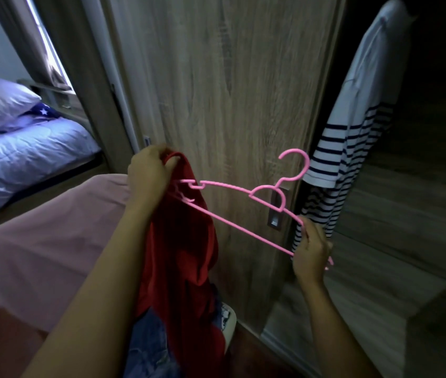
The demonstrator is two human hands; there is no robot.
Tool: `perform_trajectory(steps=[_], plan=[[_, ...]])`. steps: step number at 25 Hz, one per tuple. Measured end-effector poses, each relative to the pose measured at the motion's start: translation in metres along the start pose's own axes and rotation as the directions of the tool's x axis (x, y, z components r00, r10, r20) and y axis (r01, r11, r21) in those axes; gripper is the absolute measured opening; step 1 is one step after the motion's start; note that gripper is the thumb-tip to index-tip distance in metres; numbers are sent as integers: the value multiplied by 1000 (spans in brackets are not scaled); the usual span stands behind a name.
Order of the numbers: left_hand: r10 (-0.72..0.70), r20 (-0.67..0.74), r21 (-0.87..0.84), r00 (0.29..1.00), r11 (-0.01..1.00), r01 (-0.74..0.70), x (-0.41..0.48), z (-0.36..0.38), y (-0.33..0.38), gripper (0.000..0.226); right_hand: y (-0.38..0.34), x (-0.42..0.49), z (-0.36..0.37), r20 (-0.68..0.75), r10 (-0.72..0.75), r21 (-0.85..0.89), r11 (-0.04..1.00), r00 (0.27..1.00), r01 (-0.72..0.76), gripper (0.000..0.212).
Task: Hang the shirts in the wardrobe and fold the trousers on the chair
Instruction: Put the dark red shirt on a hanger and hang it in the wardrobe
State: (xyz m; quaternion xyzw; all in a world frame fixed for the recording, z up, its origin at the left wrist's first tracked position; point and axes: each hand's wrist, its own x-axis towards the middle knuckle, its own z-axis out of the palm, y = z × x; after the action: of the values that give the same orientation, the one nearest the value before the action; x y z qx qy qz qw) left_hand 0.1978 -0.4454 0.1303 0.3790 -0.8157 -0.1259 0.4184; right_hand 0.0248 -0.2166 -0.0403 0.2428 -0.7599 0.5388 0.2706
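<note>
Single head-worn wide-angle view, pitched forward and down.
We're right up close to the wardrobe door (216,91), dead ahead; both forearms come in from the bottom edge, left hand (149,173) and right hand (310,255) around mid-frame, a bed (39,159) off left.

At frame centre, the left hand (149,173) is gripping a red shirt (181,241) while the right hand (310,255) is holding a pink hanger (243,208).

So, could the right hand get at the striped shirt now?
Probably not freely: the striped shirt hangs just beyond the right hand with nothing between, but that hand grips the pink hanger.
</note>
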Motion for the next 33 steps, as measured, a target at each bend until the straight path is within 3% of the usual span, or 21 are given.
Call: perform_trajectory(steps=[3, 7, 10, 13, 17, 20, 22, 26, 28, 30, 33], plan=[[70, -5, -27, 998, 997, -70, -9, 7, 22, 20, -18, -1, 8, 50, -120, -102, 987, 991, 125, 42], [130, -42, -100, 991, 986, -133, -25, 16, 51, 17, -47, -1, 20, -25, -43, -68, 997, 999, 42, 39], [78, -81, -97, 994, 992, -86, -34, 18, 63, 17, -61, 5, 22, -90, -29, -41, 999, 996, 25, 31], [64, -100, -91, 993, 993, -73, -41, 22, 69, 18, -74, 7, 23, -95, 3, -20, 1000, 996, -5, 30], [85, -119, -219, 989, 969, -109, -42, 27, 69, 19, -80, 4, 23, -77, 42, 62, 997, 996, -37, 28], [191, -40, -277, 981, 941, -195, -38, 22, 63, 20, -73, 4, 22, -34, 163, 196, 969, 986, -154, 25], [278, 71, -239, 958, 937, -254, -36, 11, 57, 27, -68, 7, 20, -48, 167, 210, 966, 985, -154, 26], [322, 62, 47, 945, 944, -325, -20, -13, 40, 36, -65, 14, 16, -59, 114, 220, 971, 992, -99, 26], [332, 183, 149, 925, 921, -360, -13, -21, 34, 42, -65, 15, 14, -59, 90, 240, 968, 994, -73, 29], [357, 262, 75, 897, 919, -387, -10, -22, 29, 39, -64, 18, 13, -45, 47, 249, 968, 998, -34, 29], [318, 229, -56, 920, 948, -314, -19, -21, 16, 34, -65, 22, 11, -73, -105, 207, 971, 992, 118, 22]])
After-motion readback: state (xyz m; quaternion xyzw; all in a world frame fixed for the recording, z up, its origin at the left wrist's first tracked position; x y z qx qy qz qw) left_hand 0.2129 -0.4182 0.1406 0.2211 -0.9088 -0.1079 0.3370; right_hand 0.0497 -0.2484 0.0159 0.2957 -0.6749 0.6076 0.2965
